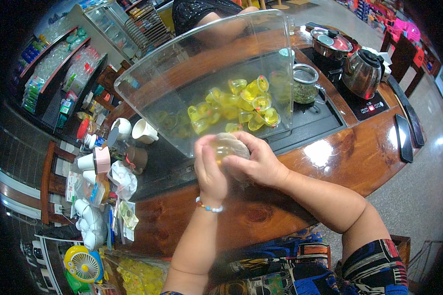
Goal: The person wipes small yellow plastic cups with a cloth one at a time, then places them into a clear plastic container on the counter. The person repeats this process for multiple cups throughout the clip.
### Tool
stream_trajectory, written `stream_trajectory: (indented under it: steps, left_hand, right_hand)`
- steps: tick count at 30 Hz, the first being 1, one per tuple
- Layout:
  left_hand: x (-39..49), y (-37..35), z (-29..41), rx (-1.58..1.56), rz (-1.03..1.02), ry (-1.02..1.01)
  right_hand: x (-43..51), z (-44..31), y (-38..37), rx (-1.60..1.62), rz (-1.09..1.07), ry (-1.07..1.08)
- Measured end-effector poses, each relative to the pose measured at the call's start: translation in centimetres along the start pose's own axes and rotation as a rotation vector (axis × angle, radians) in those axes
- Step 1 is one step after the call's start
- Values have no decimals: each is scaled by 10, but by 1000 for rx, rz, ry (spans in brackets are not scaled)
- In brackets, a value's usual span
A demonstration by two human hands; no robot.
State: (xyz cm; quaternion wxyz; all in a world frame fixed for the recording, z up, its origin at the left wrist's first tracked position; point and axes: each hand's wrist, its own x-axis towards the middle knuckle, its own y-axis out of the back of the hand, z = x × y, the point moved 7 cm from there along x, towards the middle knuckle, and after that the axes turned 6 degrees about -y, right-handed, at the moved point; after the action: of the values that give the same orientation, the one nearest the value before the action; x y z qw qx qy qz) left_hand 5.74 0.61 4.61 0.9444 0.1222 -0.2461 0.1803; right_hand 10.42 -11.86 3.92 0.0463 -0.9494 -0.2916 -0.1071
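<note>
Both hands meet at the near edge of a clear plastic bin (pixel 243 33). My left hand (pixel 210 166), with a bead bracelet at the wrist, and my right hand (pixel 258 158) hold a clear plastic cup (pixel 223 149) between them, with a pale, roundish piece (pixel 233 143) against its top. The fingers blur and partly hide the cup, so its contents are unclear. Inside the bin lie several clear cups of yellow-green contents (pixel 249 92), tipped at various angles, some with small red marks.
A glass jug of dried leaves (pixel 305 88), a steel kettle (pixel 361 72) and a lidded pot (pixel 330 42) stand right of the bin. White mugs (pixel 144 131) and clutter crowd the left. A person sits beyond the bin. More yellow items (pixel 138 276) lie at lower left.
</note>
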Motion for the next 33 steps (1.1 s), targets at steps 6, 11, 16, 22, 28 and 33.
stream_trajectory:
  steps: [6,11,16,22,28,33]
  left_hand:
    - [-3,-3,13,113,37,-140]
    - [-1,-8,17,140,-11,-188]
    - [0,-9,4,-220,23,161]
    - [-8,-10,-16,-323,-62,426]
    - [0,-16,-4,-189,-59,9]
    - [-2,-14,2,74,-68,-196]
  right_hand:
    - [-2,12,-12,446,-141,-260]
    - [1,20,-10,657,-188,-339]
    - [7,18,5,245,-8,-206]
    - [7,2,12,76,37,27]
    - [15,36,6,518,-21,-272]
    - [10,33,0,699,-30,-410]
